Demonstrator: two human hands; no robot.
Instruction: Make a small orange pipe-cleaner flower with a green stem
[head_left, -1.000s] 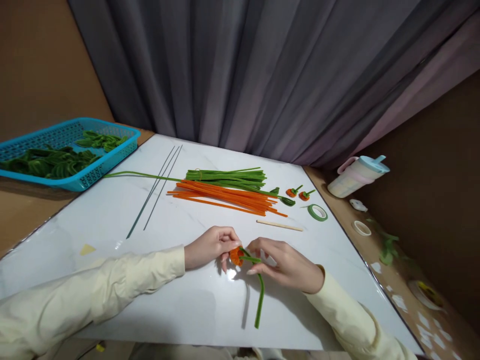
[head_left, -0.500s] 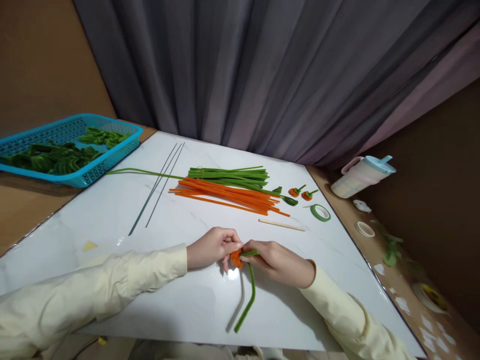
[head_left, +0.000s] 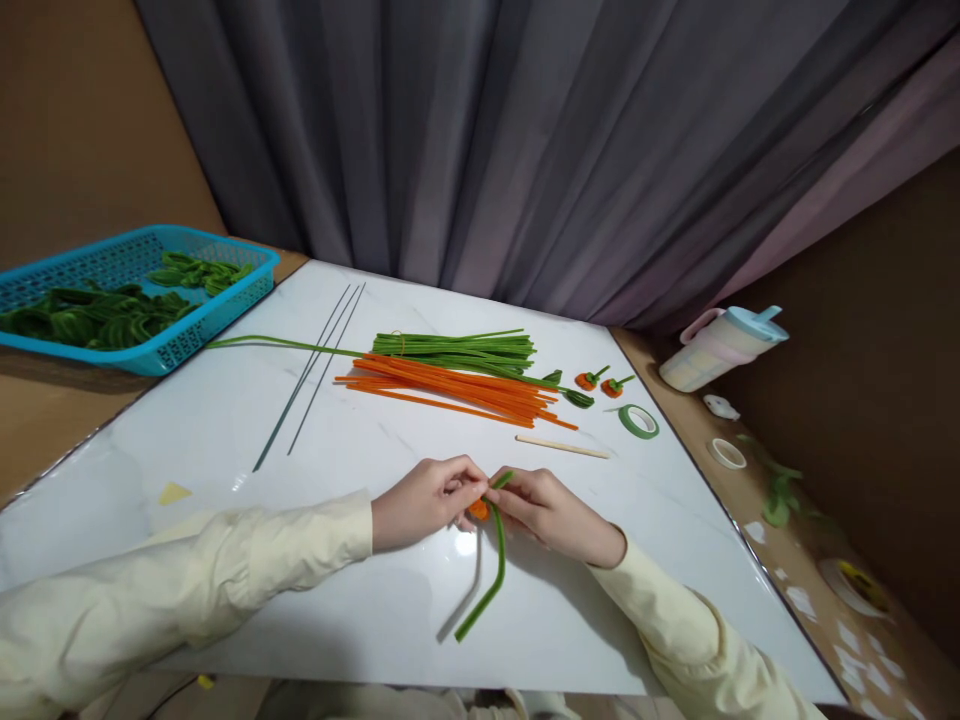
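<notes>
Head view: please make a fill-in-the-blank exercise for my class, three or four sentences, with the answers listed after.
The basket is coloured ____.
The bent stem is coloured ____.
The stick lies farther from the left hand than from the ____ hand.
Near the tape lie ____ small orange pieces.

Missing words: blue; green; right; two.

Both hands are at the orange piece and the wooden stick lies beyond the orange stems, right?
No: the head view shows the wooden stick on the near side of the orange stems. The left hand and right hand are at the orange piece.
</notes>
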